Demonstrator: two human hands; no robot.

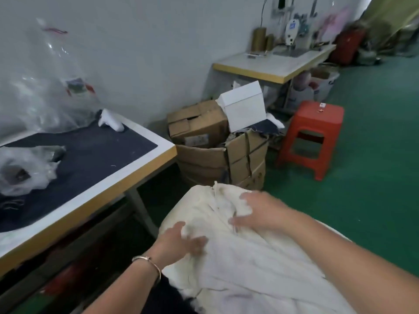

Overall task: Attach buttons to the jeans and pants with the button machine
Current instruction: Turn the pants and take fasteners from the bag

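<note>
Table (140, 168): dark-topped, left of the person. Boxes (210, 141): stacked beyond it.
Pants (238, 257): cream, heaped low in the frame, under both hands.
Right hand (258, 211): on the waistband, fingers spread (blurred; grip unclear).
Left hand (181, 240): fingers lie fairly straight, pressing into the cloth.

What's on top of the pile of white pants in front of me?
Both hands rest on the white pants: left hand near the edge, right hand by the zipper. Whatever lies under the pile is covered.
</note>
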